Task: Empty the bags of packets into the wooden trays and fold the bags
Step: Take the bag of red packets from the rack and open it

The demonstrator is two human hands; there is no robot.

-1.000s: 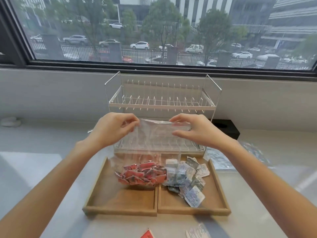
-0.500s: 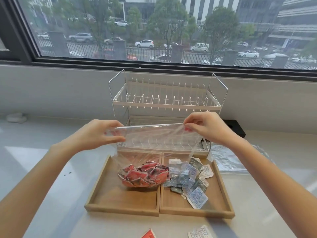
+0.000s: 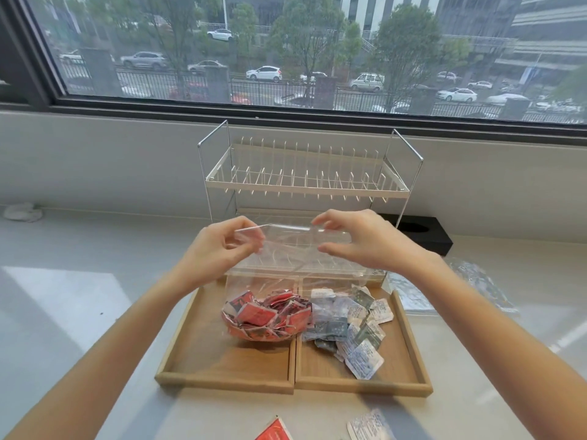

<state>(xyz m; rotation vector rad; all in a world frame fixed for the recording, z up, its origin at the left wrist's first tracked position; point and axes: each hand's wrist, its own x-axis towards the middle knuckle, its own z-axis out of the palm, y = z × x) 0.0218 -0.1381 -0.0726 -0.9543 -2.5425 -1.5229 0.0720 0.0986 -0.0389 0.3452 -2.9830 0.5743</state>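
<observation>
Both hands have drawn closer together along the top edge of the clear plastic bag since half a second ago, when they held it stretched wide. The left hand pinches the bag's upper left corner between thumb and fingertips; the right hand has its fingers curled over the upper right edge with the thumb held apart below, and whether it truly grips the film cannot be told. The bag hangs down from the hands, and its bottom, full of red square packets, rests in the left light wooden tray. Touching it on the right, the right light wooden tray holds a loose heap of white and dark green packets. The trays sit side by side on a pale grey table, just in front of a white two-tier wire dish rack. A crumpled clear bag lies right of the trays, and a black box stands behind it beside the rack. Near the front edge lie one stray red packet and one white packet. Bare table spreads wide to the left and right; behind runs a grey sill under a large window facing a street with parked cars.
</observation>
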